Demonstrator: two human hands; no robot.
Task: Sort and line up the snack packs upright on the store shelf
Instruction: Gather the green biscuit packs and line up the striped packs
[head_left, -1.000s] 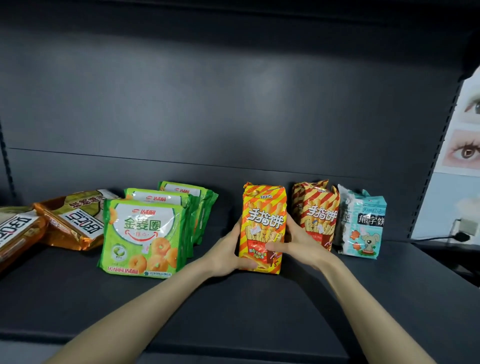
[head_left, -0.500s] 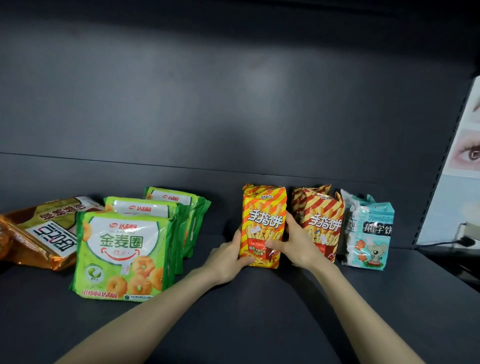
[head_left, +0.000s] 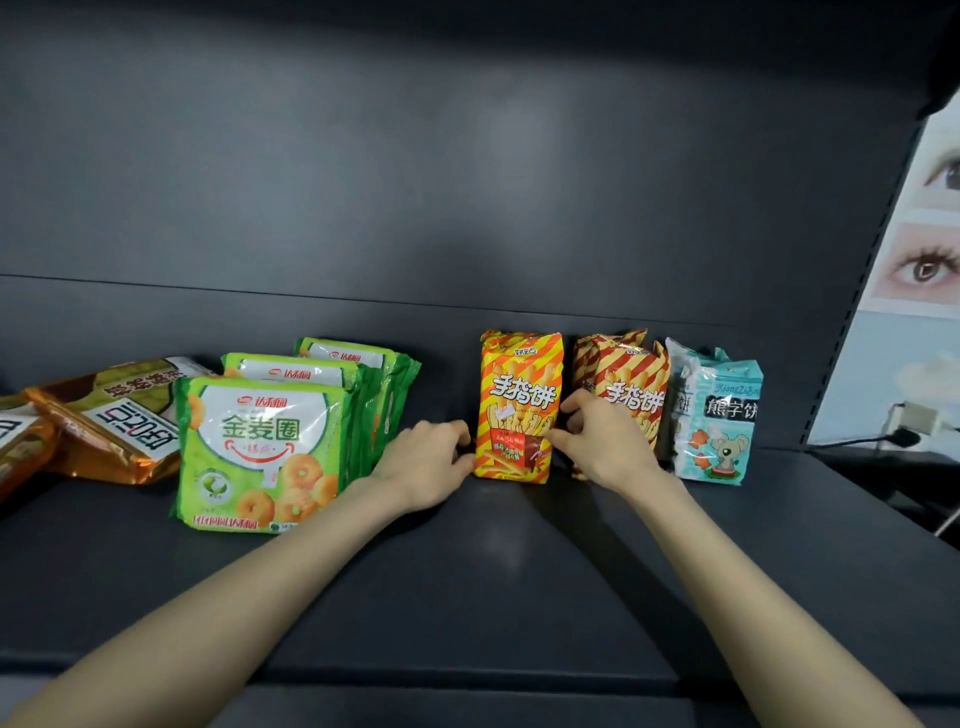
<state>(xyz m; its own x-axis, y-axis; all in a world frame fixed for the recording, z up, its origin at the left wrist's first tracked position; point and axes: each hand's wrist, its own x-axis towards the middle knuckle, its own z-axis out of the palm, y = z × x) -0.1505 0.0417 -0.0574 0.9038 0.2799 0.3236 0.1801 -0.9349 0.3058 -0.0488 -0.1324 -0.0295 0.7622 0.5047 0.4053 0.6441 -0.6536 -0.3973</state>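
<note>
The left hand and right hand are pinching the yellow pack by its side edges with curled fingers, ideally keeping it upright while sliding it flush beside the red pack.

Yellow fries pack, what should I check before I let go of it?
1. Yellow pack stands upright on the shelf: ok.
2. Its front faces out: ok.
3. Right hand pinches its right edge: ok.
4. Left hand grips its left edge or only touches it: cannot tell.
5. Green packs stand upright: ok.
6. Brown packs stand upright: not ok, they lie down.
</note>
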